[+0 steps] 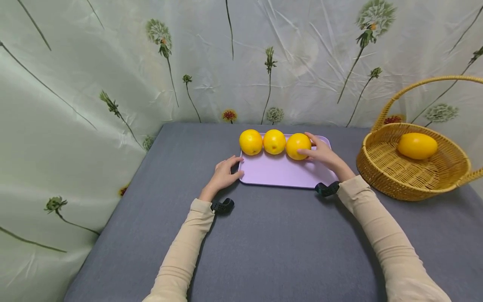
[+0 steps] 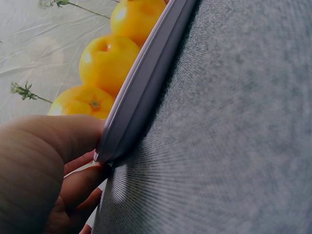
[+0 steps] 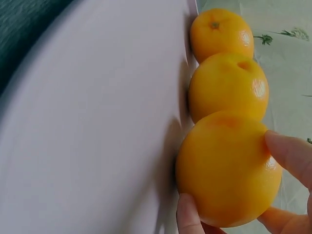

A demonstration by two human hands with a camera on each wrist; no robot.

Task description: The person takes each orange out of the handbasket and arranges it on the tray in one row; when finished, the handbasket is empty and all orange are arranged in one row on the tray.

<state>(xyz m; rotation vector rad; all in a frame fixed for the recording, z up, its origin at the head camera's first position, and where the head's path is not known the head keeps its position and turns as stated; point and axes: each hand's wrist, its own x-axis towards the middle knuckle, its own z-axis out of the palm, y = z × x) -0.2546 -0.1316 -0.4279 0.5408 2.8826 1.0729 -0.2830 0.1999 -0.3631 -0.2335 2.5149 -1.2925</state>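
Three oranges stand in a row along the far side of a lilac tray [image 1: 279,171]. My right hand [image 1: 323,153] holds the right-hand orange [image 1: 295,147] between thumb and fingers, close over the tray. In the right wrist view this orange [image 3: 225,168] sits right against the middle orange [image 3: 229,88]. The left-hand orange [image 1: 250,142] is at the tray's far left corner. My left hand [image 1: 222,175] pinches the tray's left edge. In the left wrist view, the thumb lies at the rim [image 2: 127,90] with the other fingers below it.
On the right of the grey table [image 1: 264,243] stands a wicker basket [image 1: 396,186] with a tall handle, holding one oblong yellow-orange fruit [image 1: 417,146]. A flower-print curtain [image 1: 211,63] hangs behind the table and along its left side.
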